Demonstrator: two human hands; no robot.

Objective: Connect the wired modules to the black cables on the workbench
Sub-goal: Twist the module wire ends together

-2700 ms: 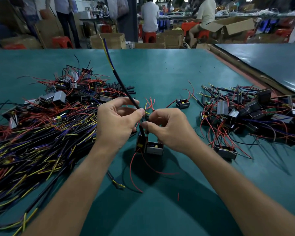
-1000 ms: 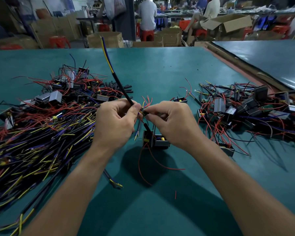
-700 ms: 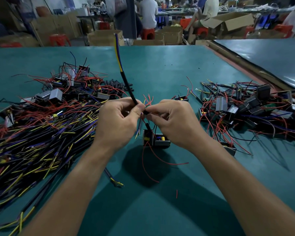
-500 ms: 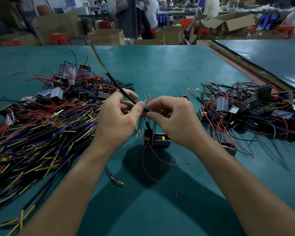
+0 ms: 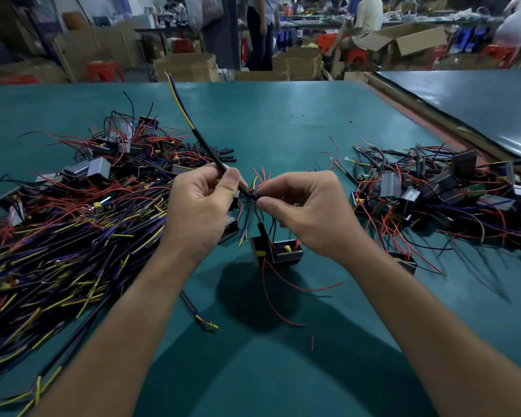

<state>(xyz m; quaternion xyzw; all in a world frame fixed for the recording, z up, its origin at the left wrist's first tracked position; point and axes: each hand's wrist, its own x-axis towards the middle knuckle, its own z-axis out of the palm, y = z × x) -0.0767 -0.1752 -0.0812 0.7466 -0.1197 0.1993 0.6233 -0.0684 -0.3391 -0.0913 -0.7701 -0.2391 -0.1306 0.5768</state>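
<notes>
Desk (image 5: 283, 121): teal top; cable heap (image 5: 57, 251) at left, module heap (image 5: 433, 191) at right.
Room: workshop with cardboard boxes (image 5: 187, 67), red stools (image 5: 103, 70) and people beyond.
Left hand (image 5: 199, 212): fingers pinch the black cable (image 5: 206, 145).
Right hand (image 5: 310, 212): fingers pinch the cable's lower end; module (image 5: 275, 252) is below both hands.
Change: the cable's free end leaned left and is now more upright.

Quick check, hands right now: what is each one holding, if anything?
Left hand: grips the black cable.
Right hand: pinches the wires of the module at the cable's lower end.
</notes>
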